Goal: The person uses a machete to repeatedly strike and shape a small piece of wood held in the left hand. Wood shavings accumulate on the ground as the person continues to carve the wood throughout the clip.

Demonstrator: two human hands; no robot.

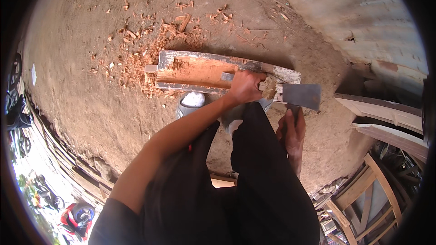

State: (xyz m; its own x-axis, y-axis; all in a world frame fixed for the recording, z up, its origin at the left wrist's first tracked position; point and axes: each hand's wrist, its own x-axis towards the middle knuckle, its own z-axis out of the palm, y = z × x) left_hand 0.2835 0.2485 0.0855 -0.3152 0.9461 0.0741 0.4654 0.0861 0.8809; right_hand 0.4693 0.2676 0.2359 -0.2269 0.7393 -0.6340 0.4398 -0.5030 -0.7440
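A long hollowed-out piece of wood (195,71), trough-like with a fresh orange inside and dark weathered rims, lies crosswise on the ground in front of me. My left hand (246,86) is closed over its right half, around a chisel (227,76) whose flat grey blade points left into the hollow. Most of the chisel's handle is hidden by my fingers. At the wood's right end, my right hand (292,129) grips the dark handle of a tool with a broad, rectangular metal blade (301,96). That blade overlaps the wood's end in this view; whether they touch I cannot tell.
Orange wood chips (150,56) litter the dirt floor (77,72) beyond and left of the wood. My shoes (193,100) are close to its near side. Corrugated metal sheets (359,13) border the far right. Wooden frames (363,199) and boards (386,109) stand at right.
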